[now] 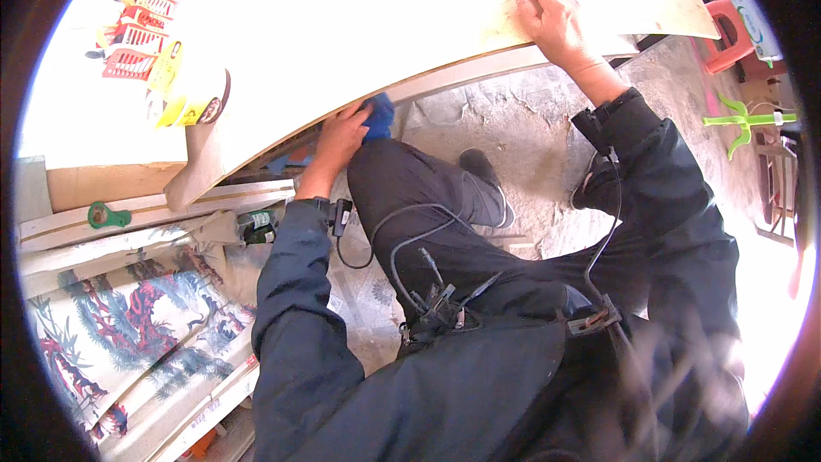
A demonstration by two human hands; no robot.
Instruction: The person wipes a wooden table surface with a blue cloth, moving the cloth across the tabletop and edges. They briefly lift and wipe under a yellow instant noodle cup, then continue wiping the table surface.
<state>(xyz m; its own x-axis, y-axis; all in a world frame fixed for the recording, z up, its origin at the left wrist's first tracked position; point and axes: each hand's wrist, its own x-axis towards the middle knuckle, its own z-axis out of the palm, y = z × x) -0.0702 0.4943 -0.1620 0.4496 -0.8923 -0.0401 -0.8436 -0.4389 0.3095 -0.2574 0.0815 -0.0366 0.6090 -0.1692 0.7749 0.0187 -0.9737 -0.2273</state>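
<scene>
My right hand (550, 18) rests on the pale, glare-lit board (410, 25) near its front edge. Its fingers are curled, and whether anything is under them is hidden. At the same edge, further left, my left hand (340, 138) has its fingertips against a blue cloth-like thing (380, 117). That blue thing lies between the board's edge and my knee. I cannot tell whether the left fingers grip it or the edge.
Red and white plastic baskets (138, 35) and a yellow roll (183, 111) stand at the left. A green plastic tool (109, 214) lies on a wooden ledge (211, 199). Patterned fabric (154, 321) hangs below. Cables (410, 237) cross my lap. A red stool (728, 35) stands at right.
</scene>
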